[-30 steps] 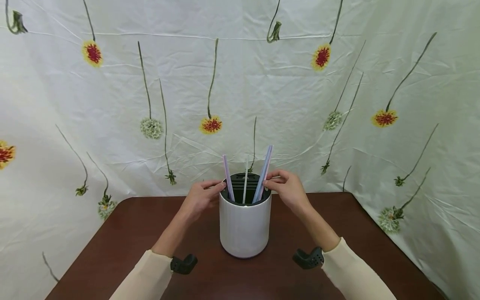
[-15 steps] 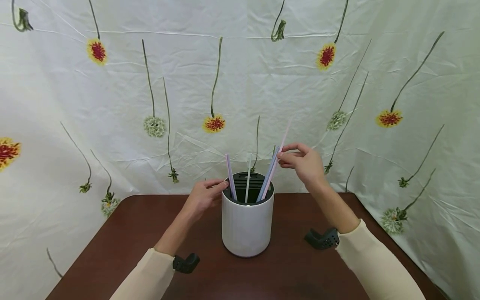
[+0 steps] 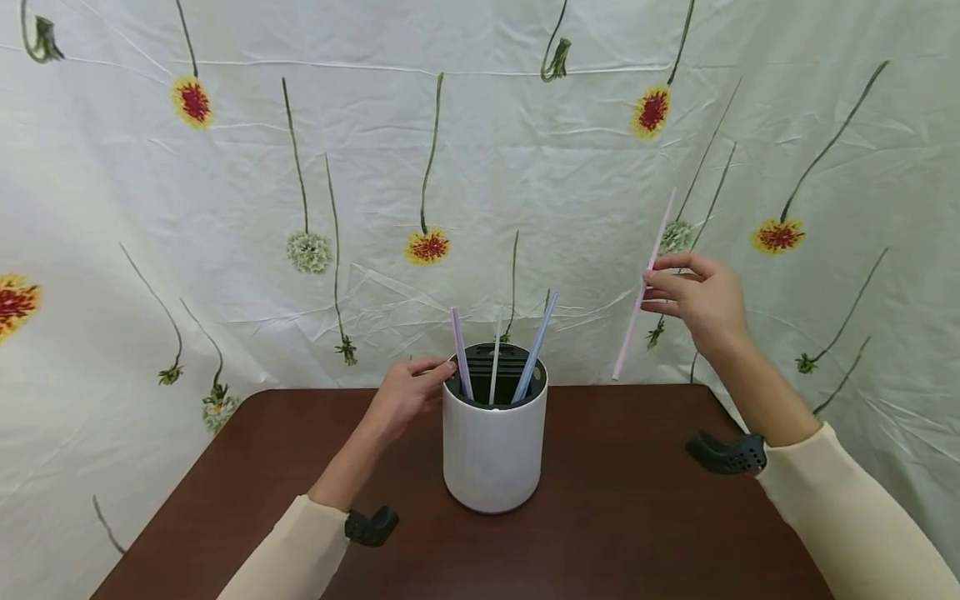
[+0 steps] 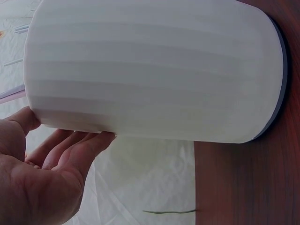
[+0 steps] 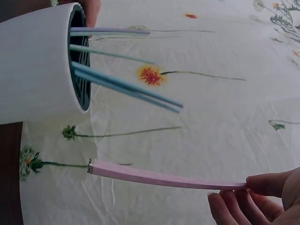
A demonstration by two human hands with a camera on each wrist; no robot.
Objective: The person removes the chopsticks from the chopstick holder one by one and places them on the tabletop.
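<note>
A white cylindrical holder (image 3: 492, 450) with a black slotted insert stands on the brown table (image 3: 615, 533). Three straws stick up from it: a purple one (image 3: 460, 352), a pale one (image 3: 494, 354) and a blue one (image 3: 538, 337). My left hand (image 3: 408, 392) rests on the holder's left rim, its fingers laid against the wall (image 4: 154, 70). My right hand (image 3: 701, 300) is raised to the right of the holder and pinches a pink straw (image 3: 643, 287), which hangs free in the air (image 5: 164, 177), clear of the holder (image 5: 37, 65).
A white cloth printed with flowers (image 3: 427, 247) hangs close behind the table and wraps round both sides. Wrist cameras (image 3: 723, 454) sit on both cream sleeves. The table's far edge lies just behind the holder.
My right hand has lifted the pink straw out of the holder and carried it up and to the right. The left hand has stayed on the rim.
</note>
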